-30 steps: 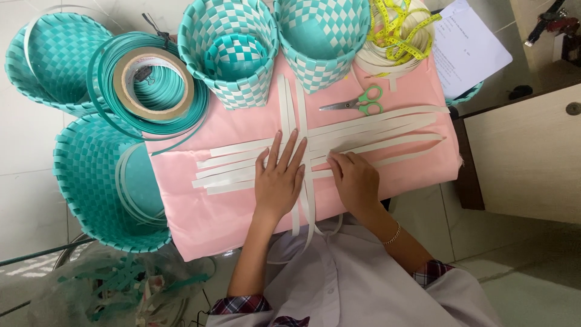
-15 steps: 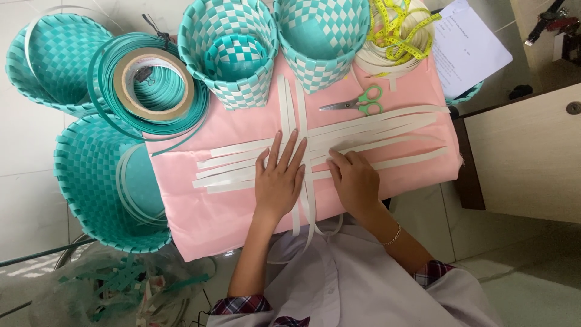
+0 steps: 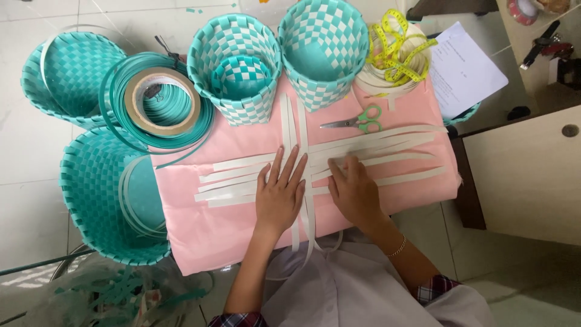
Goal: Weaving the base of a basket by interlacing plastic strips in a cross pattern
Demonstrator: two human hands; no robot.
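Cream strips (image 3: 387, 158) lie crossed on the pink cloth (image 3: 200, 230), some running across and some toward the person. The left hand (image 3: 279, 197) is flat with fingers spread, pressing the crossing and grasping nothing. The right hand (image 3: 354, 192) is also flat, fingertips on the strips, just below the scissors (image 3: 354, 123).

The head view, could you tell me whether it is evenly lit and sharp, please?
Head view: soft, even daylight, with only faint shadows under the left hand and right hand on the pink cloth; the white strips and scissors are sharp; mild glare on the floor tiles; the edges bow slightly.
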